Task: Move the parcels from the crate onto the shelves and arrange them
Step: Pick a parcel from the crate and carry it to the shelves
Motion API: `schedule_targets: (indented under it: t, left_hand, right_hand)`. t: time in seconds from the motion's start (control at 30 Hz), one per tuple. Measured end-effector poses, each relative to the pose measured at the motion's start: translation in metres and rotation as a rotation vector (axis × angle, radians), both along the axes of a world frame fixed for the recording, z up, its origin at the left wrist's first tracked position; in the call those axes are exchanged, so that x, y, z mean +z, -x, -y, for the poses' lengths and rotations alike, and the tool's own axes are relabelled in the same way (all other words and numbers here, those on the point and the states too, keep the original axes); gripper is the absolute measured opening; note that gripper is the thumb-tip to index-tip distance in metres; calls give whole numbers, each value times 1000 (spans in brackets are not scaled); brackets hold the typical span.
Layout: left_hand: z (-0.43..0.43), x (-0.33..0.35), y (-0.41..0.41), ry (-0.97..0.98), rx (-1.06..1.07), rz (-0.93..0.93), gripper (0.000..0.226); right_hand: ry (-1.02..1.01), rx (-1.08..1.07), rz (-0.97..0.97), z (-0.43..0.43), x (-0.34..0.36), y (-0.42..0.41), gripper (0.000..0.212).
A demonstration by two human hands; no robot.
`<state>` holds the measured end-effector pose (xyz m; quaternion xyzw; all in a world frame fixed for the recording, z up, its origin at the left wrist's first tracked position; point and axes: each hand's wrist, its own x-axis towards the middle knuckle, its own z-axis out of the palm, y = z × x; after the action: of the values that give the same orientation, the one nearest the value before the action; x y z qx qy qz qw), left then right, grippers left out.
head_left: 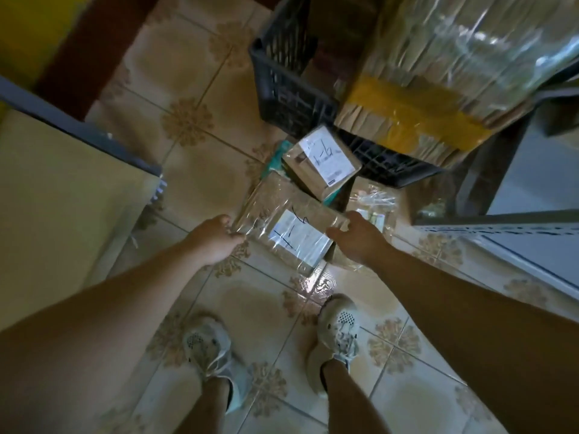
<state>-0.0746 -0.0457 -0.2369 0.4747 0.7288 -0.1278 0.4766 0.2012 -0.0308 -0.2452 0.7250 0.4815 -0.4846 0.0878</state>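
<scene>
Parcel [291,227], flat and wrapped in slick clear film, sits between my two hands, low over the floor [188,120]; I can't tell whether it has left the tiles yet. My left hand [216,241] pinches its near-left edge with curled fingers, and my right hand [355,238] is curled over its right edge. The film is my worry: I judge that my grip may be on loose wrap and not on the packet, so it could slide out or tear as I lift. Just beyond my fingers lies a second parcel [322,161], apparently touching this one, and it could get dragged or tipped along. Off my right hand's far side a small bag [376,198] lies close enough to snag. Further out stands the crate [291,89], with a big parcel [438,89] leaning out over its rim. The shelf [517,242] has a hard metal edge just outside my right forearm, and I could knock the packet against it by swinging up too wide. A left shelf [78,130] corner juts outside my left arm. Open room lies straight up towards me and above my shoes [206,343].
</scene>
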Motion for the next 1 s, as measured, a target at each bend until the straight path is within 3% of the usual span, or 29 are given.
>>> schedule_targets:
  t: [0.2,0.33,0.43,0.7,0.77,0.93,1.0]
  left_hand:
    - [-11,-95,-15,17,343,99,79]
    - [-10,-112,-29,-12,632,191,35]
    - [-8,-100,-31,-39,640,172,25]
    - [1,12,-22,-99,590,224,41]
    - [0,55,-20,-156,595,243,47]
    - [-3,187,-12,-351,599,318,32]
    - [-2,246,-9,-422,608,368,30]
  right_hand:
    - [-25,-156,-77,0,-92,7,79]
    - [-38,-438,-191,-1,-101,17,78]
    - [-38,-476,-185,2,-85,19,70]
    - [-87,-478,-149,15,15,13,44]
    - [-126,-480,-170,13,52,10,44]
    - [-245,-533,-309,8,173,10,44]
    - [-323,-561,-361,5,229,10,55]
